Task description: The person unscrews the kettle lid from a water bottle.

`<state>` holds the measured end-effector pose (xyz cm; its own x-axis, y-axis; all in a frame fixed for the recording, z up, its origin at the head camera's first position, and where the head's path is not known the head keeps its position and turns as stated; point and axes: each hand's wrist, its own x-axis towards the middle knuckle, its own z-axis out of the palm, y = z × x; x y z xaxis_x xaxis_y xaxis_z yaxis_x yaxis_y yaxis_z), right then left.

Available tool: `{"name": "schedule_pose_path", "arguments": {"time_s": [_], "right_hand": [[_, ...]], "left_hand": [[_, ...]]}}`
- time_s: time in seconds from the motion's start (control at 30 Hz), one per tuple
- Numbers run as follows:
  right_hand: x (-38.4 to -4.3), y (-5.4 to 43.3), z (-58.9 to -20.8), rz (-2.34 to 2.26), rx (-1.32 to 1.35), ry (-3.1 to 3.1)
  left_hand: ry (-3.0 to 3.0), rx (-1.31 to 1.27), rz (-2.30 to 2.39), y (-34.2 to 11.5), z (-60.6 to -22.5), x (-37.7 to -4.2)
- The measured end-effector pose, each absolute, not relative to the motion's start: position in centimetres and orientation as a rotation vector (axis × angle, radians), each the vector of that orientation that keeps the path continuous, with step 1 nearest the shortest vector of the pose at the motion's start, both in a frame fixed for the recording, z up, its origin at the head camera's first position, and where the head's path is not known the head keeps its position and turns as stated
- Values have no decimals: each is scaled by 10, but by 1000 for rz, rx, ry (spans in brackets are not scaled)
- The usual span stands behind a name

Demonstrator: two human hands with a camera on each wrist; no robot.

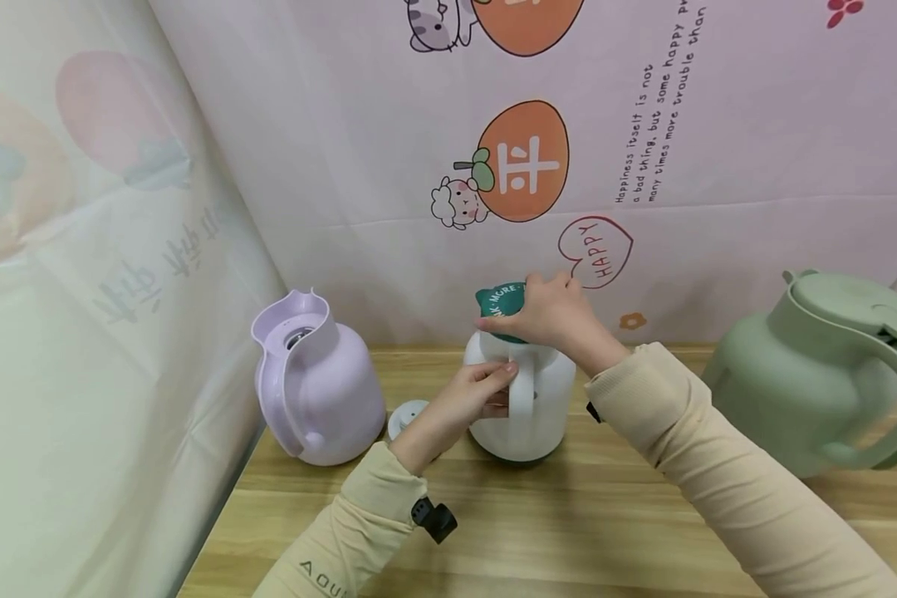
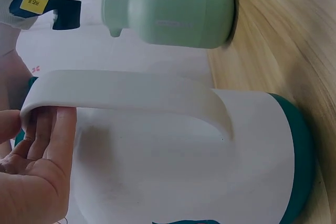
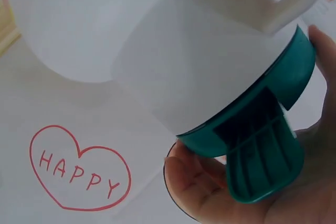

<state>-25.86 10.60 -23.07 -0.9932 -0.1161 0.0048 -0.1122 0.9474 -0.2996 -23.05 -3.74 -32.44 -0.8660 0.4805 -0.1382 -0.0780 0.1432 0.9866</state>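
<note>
A white thermos jug (image 1: 555,407) with a dark green base stands on the wooden table. On its top sits a green lid (image 1: 502,301) with white lettering. My left hand (image 1: 484,387) holds the jug's white handle (image 2: 121,88) near its upper end, fingers hooked under it in the left wrist view. From above, my right hand (image 1: 556,314) grips the lid around its rim, thumb on the near side. In the right wrist view, a ribbed green tab (image 3: 265,166) sticks out from the lid beside my right fingers (image 3: 189,182).
To the left stands a lilac jug (image 1: 336,390) with an uncovered top. A small white round part (image 1: 405,414) lies between it and the white jug, partly behind my left wrist. A sage-green lidded jug (image 1: 785,390) stands at the right. Printed cloth (image 1: 374,149) hangs behind the table (image 1: 568,531).
</note>
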Motion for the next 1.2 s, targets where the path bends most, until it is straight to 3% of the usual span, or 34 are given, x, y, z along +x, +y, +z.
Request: {"name": "schedule_pose_path", "arguments": {"time_s": [0.57,0.97,1.2], "right_hand": [[-284,134,-229,-546,-632,2844],[-265,97,-231,-311,-228,3118],[-267,100,-230,-320,-331,3084]], "left_hand": [[1955,419,1764,-38,-326,-235],[1921,383,1799,-39,-324,-235],[1924,384,1783,-38,-324,-234]]}}
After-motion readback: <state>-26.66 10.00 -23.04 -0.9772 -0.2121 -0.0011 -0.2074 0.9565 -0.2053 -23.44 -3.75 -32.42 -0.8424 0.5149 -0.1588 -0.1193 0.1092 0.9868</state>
